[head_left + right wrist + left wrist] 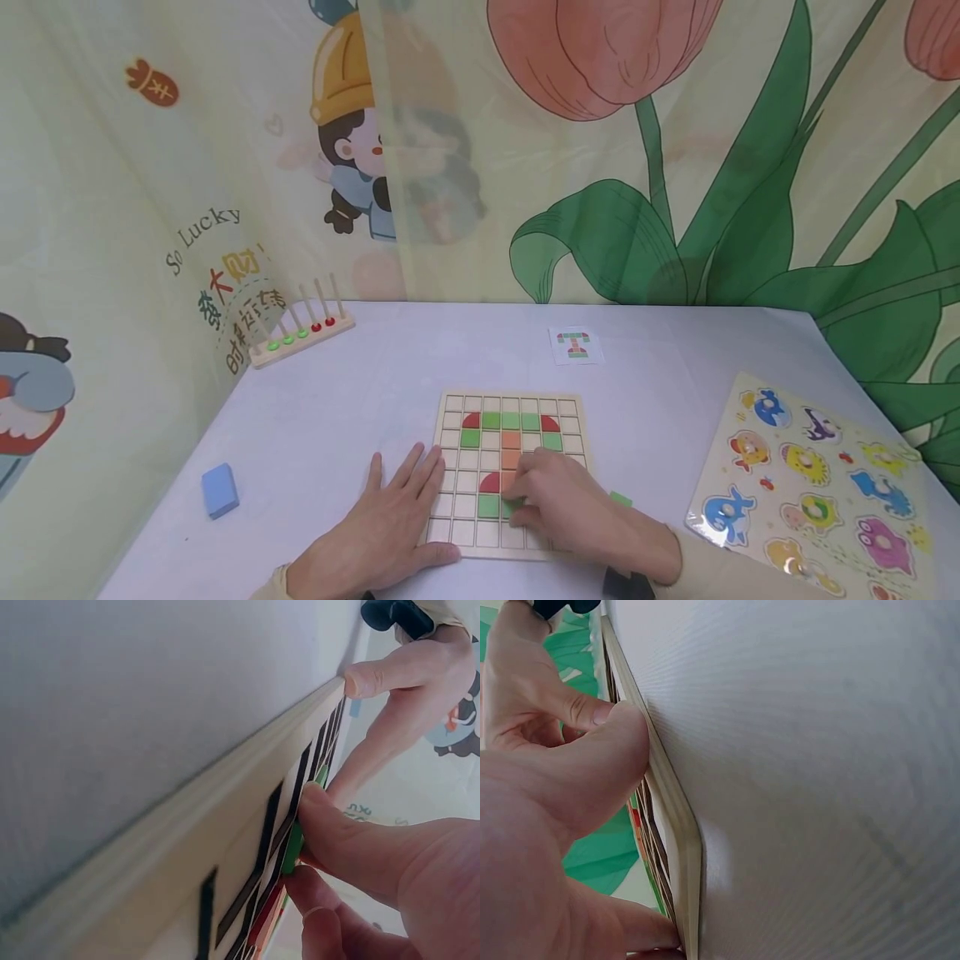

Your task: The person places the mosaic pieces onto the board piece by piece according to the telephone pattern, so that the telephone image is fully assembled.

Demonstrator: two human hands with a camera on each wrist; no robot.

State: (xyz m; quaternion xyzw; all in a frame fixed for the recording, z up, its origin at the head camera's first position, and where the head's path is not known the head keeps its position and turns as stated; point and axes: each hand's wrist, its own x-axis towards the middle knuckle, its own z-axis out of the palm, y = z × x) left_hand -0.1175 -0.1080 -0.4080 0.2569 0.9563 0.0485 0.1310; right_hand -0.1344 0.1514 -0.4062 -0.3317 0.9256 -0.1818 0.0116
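Note:
A wooden grid board (453,529) lies on the table, with green and orange squares and red quarter-round tiles in its cells. My left hand (386,521) rests along its left side, fingers straight. In the left wrist view the left thumb (615,761) presses the board's edge (676,825). Over the lower middle cells, my right hand (558,504) pinches a green square tile (293,847) between thumb and forefinger. That tile sits right at the grid, beside another green tile (488,506) and below an orange one. The right hand hides some cells behind it.
Another green tile (620,498) lies right of the board, partly behind the right forearm. A pattern card (576,345) lies beyond the board. A blue block (220,491) is at left, a peg rack with beads (303,337) at back left, and an animal picture sheet (813,492) at right.

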